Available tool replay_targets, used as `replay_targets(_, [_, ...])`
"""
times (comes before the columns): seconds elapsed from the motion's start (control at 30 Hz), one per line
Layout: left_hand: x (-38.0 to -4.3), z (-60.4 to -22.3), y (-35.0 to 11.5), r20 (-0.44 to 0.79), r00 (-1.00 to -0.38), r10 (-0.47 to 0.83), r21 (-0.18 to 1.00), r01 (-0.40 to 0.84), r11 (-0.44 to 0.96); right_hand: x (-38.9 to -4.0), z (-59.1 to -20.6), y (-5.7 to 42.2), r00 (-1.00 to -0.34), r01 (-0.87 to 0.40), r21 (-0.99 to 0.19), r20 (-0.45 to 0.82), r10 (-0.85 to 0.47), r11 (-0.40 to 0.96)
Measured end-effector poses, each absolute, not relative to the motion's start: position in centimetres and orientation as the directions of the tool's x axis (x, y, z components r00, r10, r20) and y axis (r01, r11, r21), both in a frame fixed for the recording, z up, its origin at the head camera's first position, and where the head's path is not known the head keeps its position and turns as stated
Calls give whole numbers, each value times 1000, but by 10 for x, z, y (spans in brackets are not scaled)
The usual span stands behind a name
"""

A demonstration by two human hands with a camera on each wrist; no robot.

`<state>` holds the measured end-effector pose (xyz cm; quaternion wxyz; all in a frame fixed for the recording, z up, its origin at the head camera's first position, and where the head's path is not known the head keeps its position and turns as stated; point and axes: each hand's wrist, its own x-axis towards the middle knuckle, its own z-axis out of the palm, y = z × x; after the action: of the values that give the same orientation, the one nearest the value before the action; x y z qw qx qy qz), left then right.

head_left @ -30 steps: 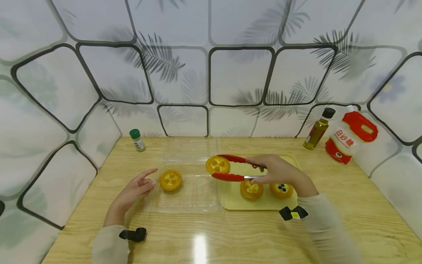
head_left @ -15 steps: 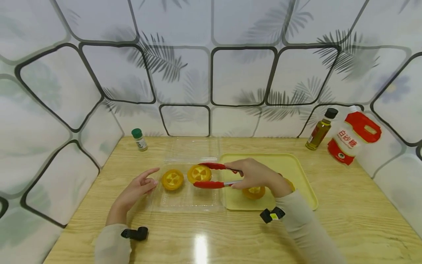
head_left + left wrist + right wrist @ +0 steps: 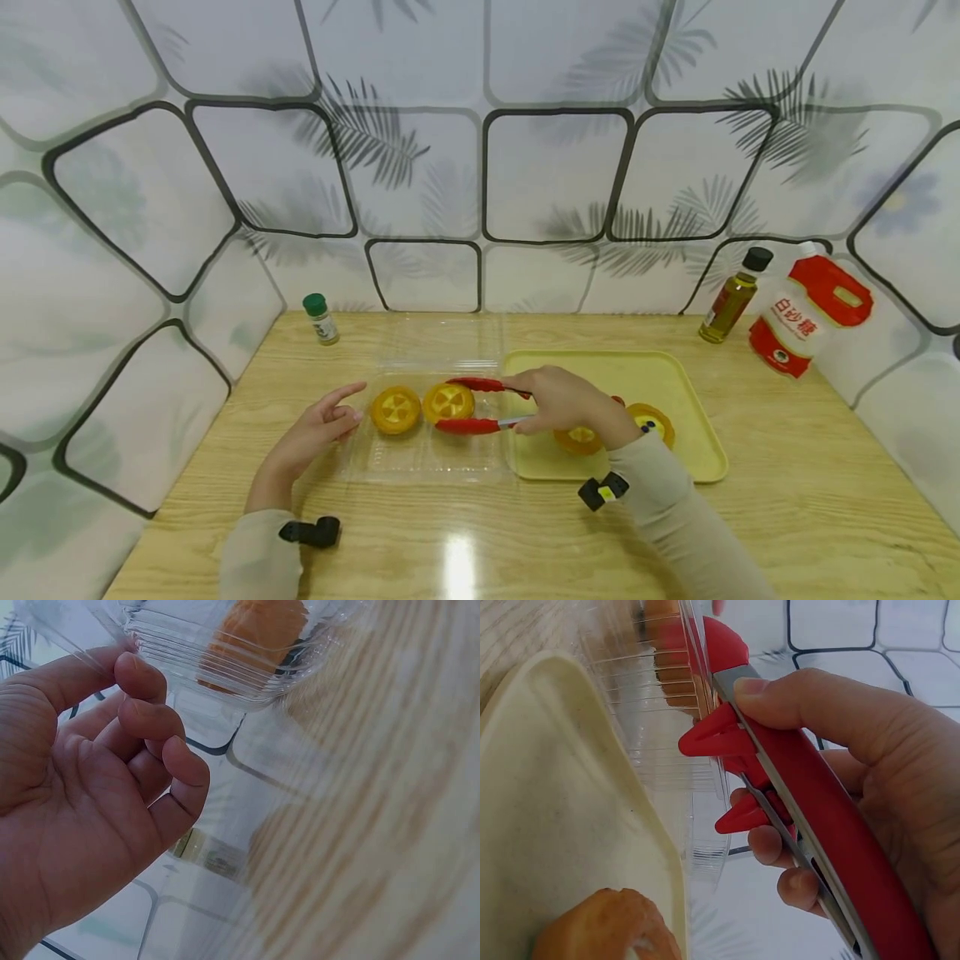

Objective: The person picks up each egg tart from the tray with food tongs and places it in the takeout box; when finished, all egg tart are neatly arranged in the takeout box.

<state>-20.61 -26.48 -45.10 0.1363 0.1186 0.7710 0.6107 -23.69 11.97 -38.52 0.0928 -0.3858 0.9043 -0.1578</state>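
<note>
My right hand [image 3: 558,400] grips red-and-silver tongs [image 3: 810,795], fingers and thumb round the handles. Between the red tips sits a fruit-topped tart [image 3: 442,402], inside the clear plastic container [image 3: 420,467]; whether the tips still press it I cannot tell. Just left of it in the container lies a second tart [image 3: 395,410], orange pieces on top. My left hand [image 3: 318,432] is at the container's left side, fingers loosely bent, fingertips at its wall in the left wrist view. Under my right forearm, two more tarts are partly hidden, one with dark berries [image 3: 651,423].
A yellow tray [image 3: 708,462] stands right of the container, whose raised lid [image 3: 442,340] lies toward the wall. At the back are a green-capped shaker [image 3: 321,321], an oil bottle [image 3: 729,300] and a red-and-white sugar bag [image 3: 806,317].
My right hand has moved left with the tongs, carrying the tart from the tray's edge down into the container beside the other tart. My left hand has stayed at the container's left side.
</note>
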Motion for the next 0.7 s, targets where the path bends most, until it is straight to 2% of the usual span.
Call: replay_targets(0.7, [-206,-451,-264,-67,-936,345,975,12,224,-232,-373,109,-748,-585,-302,-158,-645,752])
